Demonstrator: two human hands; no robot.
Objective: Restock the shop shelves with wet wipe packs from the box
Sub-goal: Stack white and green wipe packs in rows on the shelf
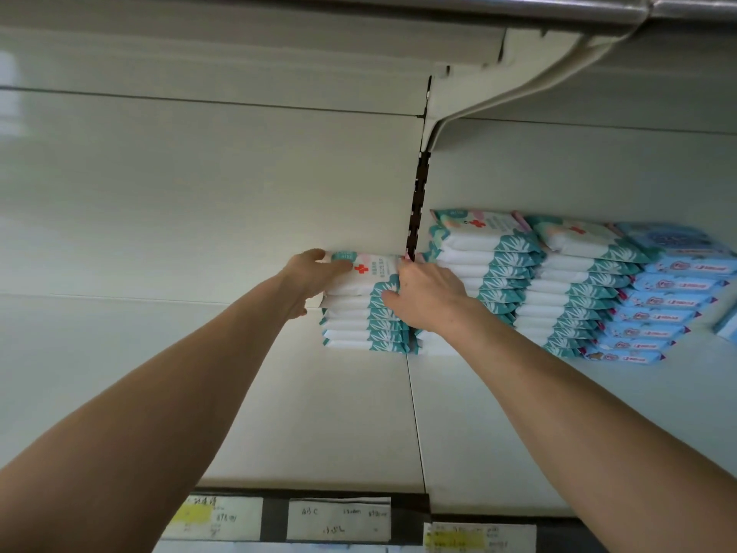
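A stack of several white and teal wet wipe packs (361, 327) stands at the back of the cream shelf (279, 413), just left of the slotted upright. The top pack (365, 275) has a red cross on it. My left hand (315, 279) grips that pack's left end, thumb on top. My right hand (422, 295) grips the right side of the top packs, fingers curled over their teal edge. The box is out of view.
To the right stand two taller stacks of the same teal packs (490, 273) (578, 297) and a stack of blue packs (670, 305). Another shelf (518, 85) hangs overhead. Price labels (339, 518) line the shelf's front edge.
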